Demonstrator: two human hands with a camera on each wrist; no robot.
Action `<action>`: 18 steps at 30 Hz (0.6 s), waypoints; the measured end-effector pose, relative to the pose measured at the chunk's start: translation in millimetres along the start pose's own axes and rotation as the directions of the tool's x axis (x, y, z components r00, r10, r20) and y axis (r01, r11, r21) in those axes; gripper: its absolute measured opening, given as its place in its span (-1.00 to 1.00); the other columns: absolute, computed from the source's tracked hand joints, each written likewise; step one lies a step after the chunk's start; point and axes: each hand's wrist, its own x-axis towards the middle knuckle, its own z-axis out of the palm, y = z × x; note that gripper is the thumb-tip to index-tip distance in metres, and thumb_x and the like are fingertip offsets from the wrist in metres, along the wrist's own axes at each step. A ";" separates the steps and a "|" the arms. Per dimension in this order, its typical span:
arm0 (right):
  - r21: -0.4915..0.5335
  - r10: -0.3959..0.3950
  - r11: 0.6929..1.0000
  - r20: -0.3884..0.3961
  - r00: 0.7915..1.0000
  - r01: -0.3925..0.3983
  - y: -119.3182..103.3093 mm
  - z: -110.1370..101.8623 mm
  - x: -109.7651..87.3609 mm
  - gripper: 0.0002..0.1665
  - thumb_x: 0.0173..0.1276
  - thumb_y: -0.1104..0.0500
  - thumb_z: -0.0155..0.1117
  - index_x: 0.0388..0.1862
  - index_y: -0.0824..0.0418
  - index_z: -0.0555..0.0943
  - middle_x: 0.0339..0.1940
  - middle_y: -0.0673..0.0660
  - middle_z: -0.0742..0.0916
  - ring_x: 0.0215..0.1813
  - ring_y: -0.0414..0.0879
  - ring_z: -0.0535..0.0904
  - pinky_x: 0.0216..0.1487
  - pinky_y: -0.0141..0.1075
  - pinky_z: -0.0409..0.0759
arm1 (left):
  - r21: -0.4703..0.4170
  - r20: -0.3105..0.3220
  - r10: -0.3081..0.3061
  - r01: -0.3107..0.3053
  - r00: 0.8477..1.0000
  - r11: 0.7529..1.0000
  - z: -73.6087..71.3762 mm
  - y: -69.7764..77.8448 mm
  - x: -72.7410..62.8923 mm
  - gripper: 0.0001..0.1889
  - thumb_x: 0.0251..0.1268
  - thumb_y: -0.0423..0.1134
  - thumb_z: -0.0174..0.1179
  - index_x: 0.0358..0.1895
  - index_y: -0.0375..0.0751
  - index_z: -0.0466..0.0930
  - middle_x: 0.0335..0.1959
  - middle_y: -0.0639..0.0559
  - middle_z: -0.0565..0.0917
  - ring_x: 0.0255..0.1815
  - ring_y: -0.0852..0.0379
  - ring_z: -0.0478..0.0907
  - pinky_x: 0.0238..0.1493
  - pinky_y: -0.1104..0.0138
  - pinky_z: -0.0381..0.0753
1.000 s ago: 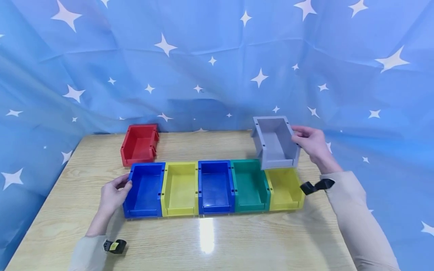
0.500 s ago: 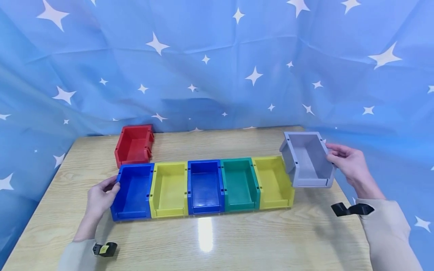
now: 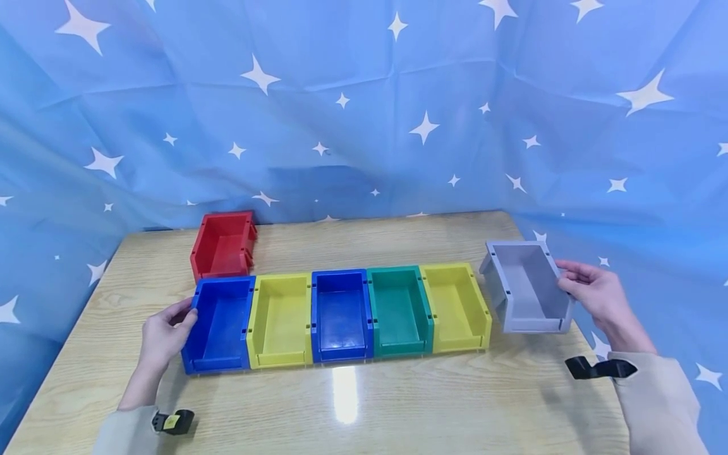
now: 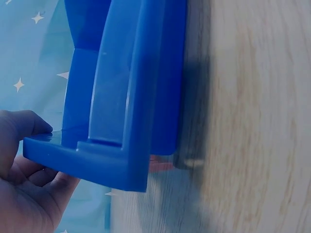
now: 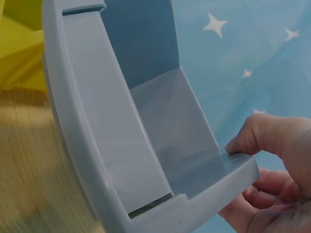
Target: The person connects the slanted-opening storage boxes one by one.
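My left hand [image 3: 161,338] pinches the left side wall of a blue storage bin [image 3: 216,364], the leftmost of a row standing side by side. In the left wrist view, the thumb lies inside that wall and the other fingers outside it. A grey storage bin [image 3: 534,325] is at the right, apart from the row and slightly tilted. My right hand [image 3: 600,294] grips its right side wall, thumb inside, fingers outside. Whether the grey bin's base touches the table cannot be told. Nearest to it stands a yellow bin [image 3: 462,342], the row's right end.
Between the end bins stand another yellow bin [image 3: 281,359], a second blue bin [image 3: 342,355] and a green bin [image 3: 402,348]. A red bin [image 3: 224,243] sits behind the row at the back left. A blue starry curtain [image 3: 352,126] hangs behind the wooden table [image 3: 426,404].
My right hand has carried the grey bin from above the right-end yellow bin to the right, then lower and nearer. The left hand keeps hold of the blue bin; the view has shifted slightly.
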 end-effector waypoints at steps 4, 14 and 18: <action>0.021 -0.010 1.000 0.013 1.000 0.010 5.7 2.3 -0.3 -0.43 0.25 0.44 0.15 -0.31 -0.34 0.60 -0.50 -0.23 0.64 -0.43 -0.42 0.52 -0.51 -0.55 0.47 | 0.009 0.010 -0.005 0.005 1.000 1.000 1.4 -6.4 2.3 -0.58 0.36 -0.16 0.06 0.11 -0.42 0.52 -0.09 -0.32 0.64 -0.22 0.16 0.58 -0.36 0.63 0.50; 0.033 -0.037 0.999 0.031 0.999 0.036 8.3 7.0 1.3 -0.38 0.22 0.49 0.14 -0.30 -0.34 0.61 -0.49 -0.25 0.64 -0.42 -0.44 0.52 -0.51 -0.56 0.47 | 0.015 -0.002 0.019 -0.019 1.000 1.000 5.1 -14.8 4.7 -0.56 0.36 -0.10 0.06 0.12 -0.39 0.52 -0.08 -0.30 0.64 -0.18 0.01 0.60 -0.33 0.55 0.56; 0.009 -0.055 0.998 0.034 0.998 0.055 6.2 6.6 2.0 -0.40 0.24 0.47 0.14 -0.28 -0.33 0.60 -0.47 -0.25 0.63 -0.39 -0.45 0.52 -0.48 -0.58 0.47 | -0.054 -0.005 -0.013 0.012 1.000 0.998 -5.4 18.8 -6.2 -0.60 0.31 -0.24 0.11 0.07 -0.51 0.51 -0.12 -0.38 0.62 -0.22 0.02 0.61 -0.37 0.62 0.52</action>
